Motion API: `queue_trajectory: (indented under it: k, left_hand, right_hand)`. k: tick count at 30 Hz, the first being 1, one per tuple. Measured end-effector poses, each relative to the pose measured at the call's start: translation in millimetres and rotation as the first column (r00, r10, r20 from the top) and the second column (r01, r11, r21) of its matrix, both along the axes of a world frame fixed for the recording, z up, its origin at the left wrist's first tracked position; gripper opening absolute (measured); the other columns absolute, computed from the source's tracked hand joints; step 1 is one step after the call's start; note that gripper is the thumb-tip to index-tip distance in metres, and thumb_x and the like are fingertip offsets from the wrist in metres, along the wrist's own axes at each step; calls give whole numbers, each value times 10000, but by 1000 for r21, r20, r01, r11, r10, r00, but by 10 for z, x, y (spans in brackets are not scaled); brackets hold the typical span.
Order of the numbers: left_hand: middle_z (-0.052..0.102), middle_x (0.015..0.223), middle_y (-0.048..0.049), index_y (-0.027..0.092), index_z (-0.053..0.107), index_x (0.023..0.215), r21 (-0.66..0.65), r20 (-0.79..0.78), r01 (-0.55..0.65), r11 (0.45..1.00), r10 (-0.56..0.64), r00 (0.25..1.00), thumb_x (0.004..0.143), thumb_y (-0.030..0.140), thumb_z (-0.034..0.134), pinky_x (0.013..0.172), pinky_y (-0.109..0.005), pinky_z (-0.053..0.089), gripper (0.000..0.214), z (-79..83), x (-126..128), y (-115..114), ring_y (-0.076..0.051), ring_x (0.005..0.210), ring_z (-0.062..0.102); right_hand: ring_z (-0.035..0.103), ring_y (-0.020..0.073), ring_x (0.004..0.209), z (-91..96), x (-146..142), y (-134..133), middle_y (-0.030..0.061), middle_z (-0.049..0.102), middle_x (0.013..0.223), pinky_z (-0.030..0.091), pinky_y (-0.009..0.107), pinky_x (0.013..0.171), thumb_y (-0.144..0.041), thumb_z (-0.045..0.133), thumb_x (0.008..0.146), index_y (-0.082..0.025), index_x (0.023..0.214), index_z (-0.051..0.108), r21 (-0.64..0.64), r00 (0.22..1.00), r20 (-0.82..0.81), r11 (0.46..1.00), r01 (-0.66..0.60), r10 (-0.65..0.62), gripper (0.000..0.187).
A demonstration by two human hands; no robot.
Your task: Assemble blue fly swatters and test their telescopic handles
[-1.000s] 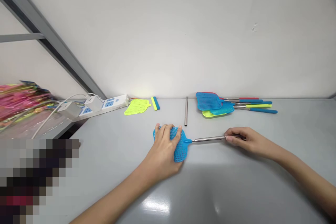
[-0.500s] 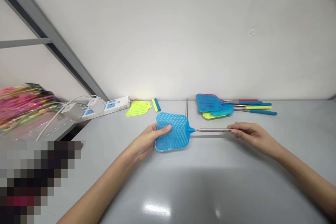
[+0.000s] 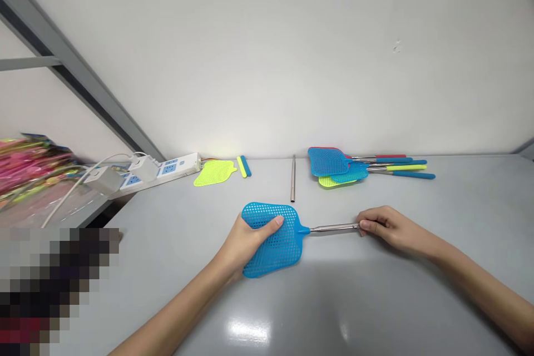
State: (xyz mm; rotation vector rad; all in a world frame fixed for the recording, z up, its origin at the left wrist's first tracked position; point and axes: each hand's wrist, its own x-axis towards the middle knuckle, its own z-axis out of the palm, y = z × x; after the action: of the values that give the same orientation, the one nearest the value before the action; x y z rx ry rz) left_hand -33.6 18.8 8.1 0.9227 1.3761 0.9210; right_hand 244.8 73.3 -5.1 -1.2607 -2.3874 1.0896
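Observation:
A blue fly swatter head is gripped in my left hand, thumb flat across its mesh and fingers behind it. From its neck a silver telescopic rod runs to the right. The rod's far end is pinched between the thumb and fingers of my right hand. Beyond the swatter, a loose silver rod lies on the table, pointing at the wall. Further left rest a yellow swatter head, a yellow grip sleeve and a blue grip sleeve.
A pile of fly swatters with red, blue and yellow handles lies by the wall at right. At left, a white power strip carries plugged-in chargers and cables. Plastic-wrapped colourful goods sit beyond it. The grey tabletop meets the wall.
Both hands have brought the swatter lower, nearer to me, with its mesh turned more to face me. The loose rod behind it now shows in full. The view has shifted slightly.

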Motion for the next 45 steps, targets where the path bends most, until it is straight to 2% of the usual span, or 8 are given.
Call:
queue_trajectory:
  k: [13,26,33,36,38,39,41,45]
  left_hand:
    - [673,766,-64,147,628,767,30,-95,1,1000,2,995,620,396,626,664,-327,499,289,88,71,-37,-206,703,622]
    - [654,881,-81,156,588,885,-131,226,31,991,-1,974,637,374,631,743,-362,479,333,0,52,4,-219,796,615]
    - [663,789,-72,155,581,822,-213,340,1,977,73,938,688,554,470,719,-351,476,436,33,40,63,-217,764,622]
    - [658,819,-93,139,580,878,-114,231,3,993,24,973,701,650,316,713,-357,465,602,12,23,163,-232,789,612]
    - [644,862,-101,130,569,930,107,-50,-2,994,8,999,738,647,168,734,-353,447,682,8,-45,307,-228,824,595]
    - [634,877,-104,122,574,927,256,-280,32,966,43,959,764,612,81,749,-344,434,714,12,-102,401,-220,838,583]
    - [608,927,-90,135,561,962,458,-723,235,857,205,660,807,529,72,774,-325,411,647,23,-246,611,-202,873,552]
    - [470,1111,-144,124,543,1003,489,-834,287,823,345,431,742,480,387,901,-446,238,468,-10,-497,936,-293,1063,377]
  right_hand:
    - [234,100,492,8,28,-29,-36,246,535,218,230,458,-446,274,832,-173,609,430,-185,1000,-3,982,-30,30,386]
    - [307,104,509,64,35,3,-28,355,552,250,226,461,-439,418,772,-179,604,482,-156,998,-6,985,-69,69,316]
    - [412,127,523,104,-4,-96,-9,489,585,304,242,493,-428,413,777,-204,638,532,-50,999,14,998,-39,40,289]
    - [465,153,616,95,-47,-104,9,548,705,337,251,543,-383,393,797,-232,772,566,-24,998,-59,1000,-7,6,230]
    - [459,152,629,84,-58,-79,10,538,711,337,247,545,-381,398,797,-228,797,569,-49,994,-110,998,24,-30,230]
    - [446,144,613,81,-55,-61,8,521,685,332,242,534,-390,401,795,-217,792,568,-80,988,-142,996,44,-55,241]
    - [409,124,565,86,-39,-26,-4,466,621,316,231,505,-417,401,793,-191,780,558,-167,964,-235,982,89,-128,275]
    - [395,110,564,155,-10,-3,-13,420,607,341,225,542,-446,437,772,-180,790,541,-328,833,-472,935,136,-287,287]
